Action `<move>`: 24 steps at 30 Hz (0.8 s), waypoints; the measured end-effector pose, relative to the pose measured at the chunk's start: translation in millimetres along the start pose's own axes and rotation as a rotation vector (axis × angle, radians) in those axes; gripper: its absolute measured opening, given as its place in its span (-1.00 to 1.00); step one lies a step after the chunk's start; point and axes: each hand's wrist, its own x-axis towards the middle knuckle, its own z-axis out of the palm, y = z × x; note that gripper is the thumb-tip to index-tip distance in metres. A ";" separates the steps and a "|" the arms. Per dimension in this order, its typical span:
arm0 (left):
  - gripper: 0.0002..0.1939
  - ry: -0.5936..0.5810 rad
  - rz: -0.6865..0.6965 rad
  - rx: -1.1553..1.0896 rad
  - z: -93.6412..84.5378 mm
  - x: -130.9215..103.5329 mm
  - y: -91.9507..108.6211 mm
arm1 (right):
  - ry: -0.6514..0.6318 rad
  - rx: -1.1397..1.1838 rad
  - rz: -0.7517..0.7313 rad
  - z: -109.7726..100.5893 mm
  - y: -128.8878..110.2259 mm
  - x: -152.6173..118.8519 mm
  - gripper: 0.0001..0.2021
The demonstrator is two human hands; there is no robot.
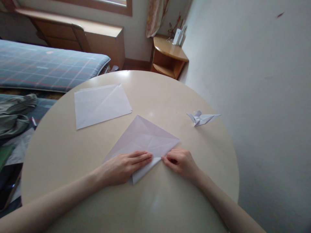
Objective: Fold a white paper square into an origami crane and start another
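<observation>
A square sheet of white paper (143, 132) lies turned like a diamond on the round table, with creases across it and its near right edge folded over. My left hand (132, 165) rests flat on the near part of the sheet, fingers stretched out side by side; it hides the near left edge. At the folded edge, my right hand (179, 161) is closed, thumb and forefinger pinching the paper. Beyond it to the right stands a folded white paper crane (202, 119).
Several white sheets (102, 103) lie stacked at the table's far left. The cream round table (150, 207) stands beside a white wall (262, 97). A plaid mattress (48, 66), a wooden desk (104, 29) and a corner shelf (170, 48) are beyond it.
</observation>
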 end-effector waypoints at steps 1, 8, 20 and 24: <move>-0.28 0.001 0.002 -0.001 0.0 0.0 0.1 | -0.001 0.004 0.001 0.3 -0.8 0.0 -0.58; -0.28 -0.002 0.004 -0.006 -0.5 0.3 0.7 | -0.011 -0.024 -0.031 1.4 -0.5 -0.1 -0.62; -0.31 0.001 -0.003 -0.003 -2.6 0.4 1.1 | 0.065 0.062 0.323 -19.9 46.7 -1.7 -0.62; -0.31 0.005 0.011 0.004 -1.3 0.1 -1.1 | 0.083 0.052 0.381 -21.7 55.3 -3.6 -0.62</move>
